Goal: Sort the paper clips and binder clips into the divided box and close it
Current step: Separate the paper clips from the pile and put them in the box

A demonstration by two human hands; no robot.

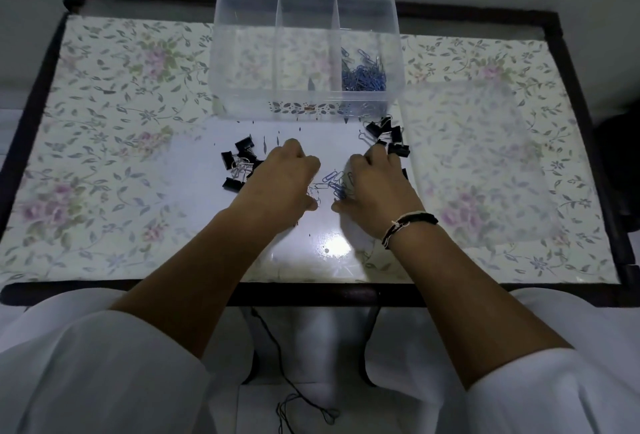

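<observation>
Floral, dark-framed table [104,142] by a white wall; both hands' fingers [294,153] curled, grip unclear.

A home room: small dark-framed table [41,94] under floral covering [114,142], against a wall.

A single wide-angle camera, worn on the person's head, looks forward and steeply down over the worktop [104,142], whose near edge crosses the lower middle of the frame and whose far edge meets a pale wall at the top. The view sits close: both forearms reach up from the bottom corners, and the left hand [289,174] and right hand [375,184] meet near the centre. The clear divided box [308,101] stands just beyond them, upper centre. The lens bends the worktop's dark frame outward at the sides. White sleeves [86,374] and the floor below fill the bottom.
</observation>
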